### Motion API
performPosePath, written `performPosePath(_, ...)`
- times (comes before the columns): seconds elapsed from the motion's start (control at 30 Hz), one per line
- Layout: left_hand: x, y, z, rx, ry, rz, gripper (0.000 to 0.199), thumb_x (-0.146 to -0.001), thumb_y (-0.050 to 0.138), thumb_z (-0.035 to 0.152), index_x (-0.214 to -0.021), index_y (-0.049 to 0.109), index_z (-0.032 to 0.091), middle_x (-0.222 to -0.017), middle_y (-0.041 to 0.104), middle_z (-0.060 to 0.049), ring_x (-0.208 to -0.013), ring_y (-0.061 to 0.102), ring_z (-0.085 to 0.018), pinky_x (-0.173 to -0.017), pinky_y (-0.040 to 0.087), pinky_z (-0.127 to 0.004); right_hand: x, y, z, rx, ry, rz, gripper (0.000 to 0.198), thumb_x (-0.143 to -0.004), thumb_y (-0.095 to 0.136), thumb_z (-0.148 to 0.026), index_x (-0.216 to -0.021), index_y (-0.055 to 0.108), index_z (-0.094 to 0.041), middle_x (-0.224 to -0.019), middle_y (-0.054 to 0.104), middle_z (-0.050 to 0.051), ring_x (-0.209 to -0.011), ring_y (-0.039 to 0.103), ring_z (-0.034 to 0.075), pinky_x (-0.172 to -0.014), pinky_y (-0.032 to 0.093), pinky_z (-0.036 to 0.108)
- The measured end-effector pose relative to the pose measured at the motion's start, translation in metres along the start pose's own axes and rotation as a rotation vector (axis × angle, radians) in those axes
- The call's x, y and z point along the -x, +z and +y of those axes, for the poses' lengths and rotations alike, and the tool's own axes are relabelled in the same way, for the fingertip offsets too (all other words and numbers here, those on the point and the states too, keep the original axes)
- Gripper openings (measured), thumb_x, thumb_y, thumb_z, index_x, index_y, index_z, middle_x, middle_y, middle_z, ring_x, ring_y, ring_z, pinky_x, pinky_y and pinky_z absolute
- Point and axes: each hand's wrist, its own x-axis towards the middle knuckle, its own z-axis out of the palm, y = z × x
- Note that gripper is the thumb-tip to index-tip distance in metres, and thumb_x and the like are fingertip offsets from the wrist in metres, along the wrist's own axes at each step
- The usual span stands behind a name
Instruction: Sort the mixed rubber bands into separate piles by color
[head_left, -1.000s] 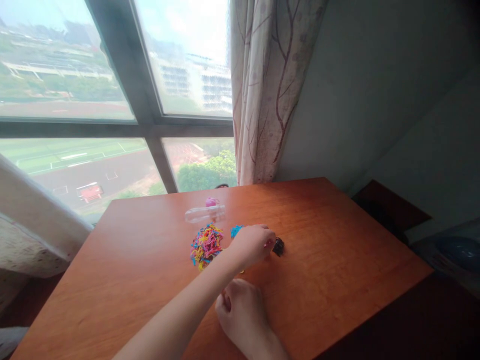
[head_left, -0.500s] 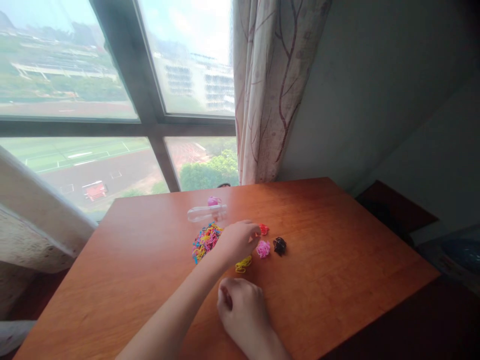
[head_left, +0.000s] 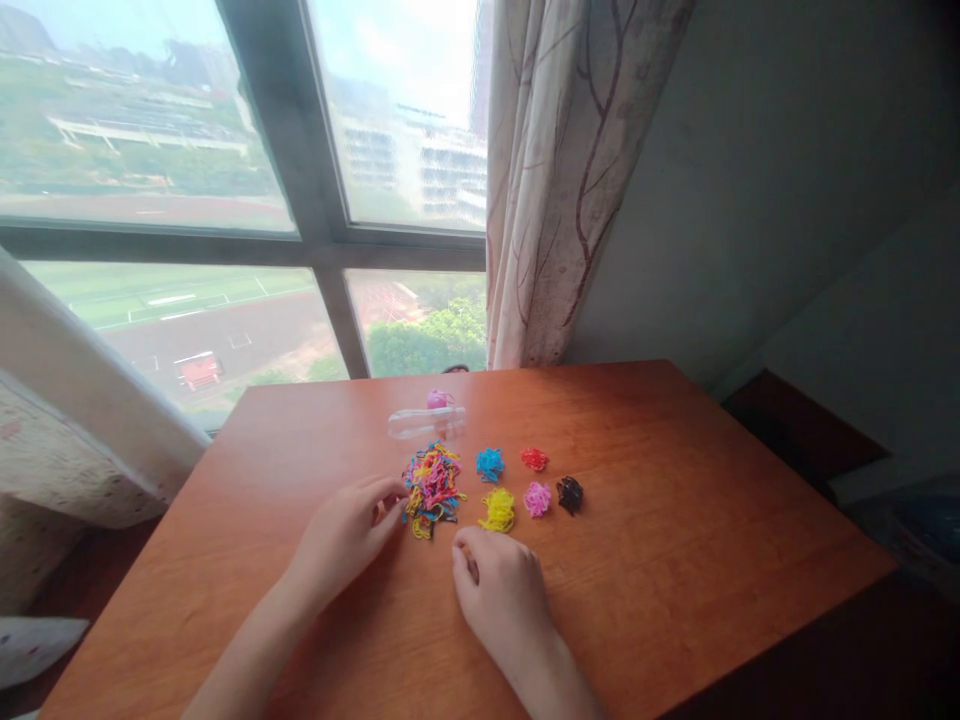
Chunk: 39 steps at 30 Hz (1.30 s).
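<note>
A mixed heap of small coloured rubber bands (head_left: 433, 485) lies on the wooden table (head_left: 675, 560). At its left edge is my left hand (head_left: 352, 530), thumb and forefinger slightly apart, their tips at the bands. My right hand (head_left: 502, 585) rests with curled fingers just below a yellow bunch of bands (head_left: 497, 510); whatever is inside them is hidden. Around the yellow bunch lie single-colour bunches: blue (head_left: 490, 464), red (head_left: 534, 459), pink (head_left: 537, 499) and black (head_left: 570, 494).
Behind the heap a clear plastic container (head_left: 420, 422) lies on its side, close to a pink-purple object (head_left: 439, 399). The table's far edge meets a window (head_left: 322, 250) and a patterned curtain (head_left: 540, 200). A grey wall (head_left: 742, 200) stands at the right.
My left hand has moved back left from beside the red bunch to the mixed heap, uncovering the blue bunch. My right hand stays curled near the yellow bunch. The view has shifted slightly.
</note>
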Motion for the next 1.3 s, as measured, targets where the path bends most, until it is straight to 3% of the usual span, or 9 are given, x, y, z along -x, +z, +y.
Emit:
performPosePath(0.23,0.003,0.002,0.006,-0.023,-0.009,-0.003,0.021,-0.086,0.048,0.027,-0.087,0.068,0.024,-0.085,0.07,-0.001,-0.071,0.062,-0.016,-0.063,0.043,-0.024,-0.02,-0.006,-0.008,0.133,0.052,-0.062,0.013,-0.092,0.056,-0.017,-0.098,0.064,-0.025,-0.084,0.071,0.001,-0.077,0.066,0.017,-0.061,0.035,0.023)
performPosePath(0.5,0.005,-0.002,0.006,-0.108,-0.118,0.034,0.024,-0.089,0.045,0.034,-0.098,0.065,0.025,-0.089,0.071,-0.002,-0.078,0.066,-0.02,-0.066,0.045,-0.027,-0.053,-0.021,-0.024,0.215,0.141,-0.126,0.024,-0.092,0.052,-0.016,-0.114,0.06,-0.02,-0.099,0.07,0.008,-0.085,0.069,0.021,-0.065,0.043,0.026)
performPosePath(0.7,0.004,0.003,0.002,-0.101,-0.139,0.026,0.032,-0.089,0.044,0.031,-0.115,0.06,0.022,-0.098,0.072,-0.006,-0.086,0.067,-0.021,-0.072,0.047,-0.029,-0.071,-0.007,-0.031,0.249,0.202,-0.22,0.022,-0.085,0.055,-0.014,-0.107,0.062,-0.013,-0.096,0.07,0.014,-0.087,0.07,0.028,-0.067,0.047,0.031)
performPosePath(0.93,0.003,-0.002,0.002,-0.061,-0.121,-0.007,0.021,-0.09,0.044,0.031,-0.097,0.062,0.022,-0.088,0.072,-0.003,-0.081,0.066,-0.021,-0.068,0.045,-0.028,-0.07,0.004,-0.03,0.127,0.125,-0.208,0.021,-0.084,0.054,-0.012,-0.103,0.063,-0.013,-0.098,0.071,0.013,-0.088,0.069,0.024,-0.072,0.046,0.029)
performPosePath(1.1,0.005,-0.003,-0.003,-0.044,-0.099,-0.021,0.02,-0.09,0.047,0.033,-0.096,0.062,0.023,-0.089,0.072,-0.003,-0.079,0.066,-0.02,-0.066,0.044,-0.026,-0.065,0.007,-0.021,-0.07,0.048,-0.224,0.025,-0.084,0.056,-0.013,-0.108,0.065,-0.016,-0.092,0.071,0.007,-0.082,0.067,0.019,-0.073,0.045,0.026)
performPosePath(1.3,0.008,-0.004,-0.003,-0.063,-0.114,-0.044,0.023,-0.092,0.045,0.038,-0.101,0.061,0.024,-0.09,0.073,-0.003,-0.078,0.066,-0.02,-0.064,0.042,-0.025,-0.038,0.008,-0.014,-0.127,0.08,-0.082,0.026,-0.086,0.055,-0.011,-0.11,0.066,-0.017,-0.09,0.07,0.005,-0.083,0.065,0.02,-0.072,0.044,0.026)
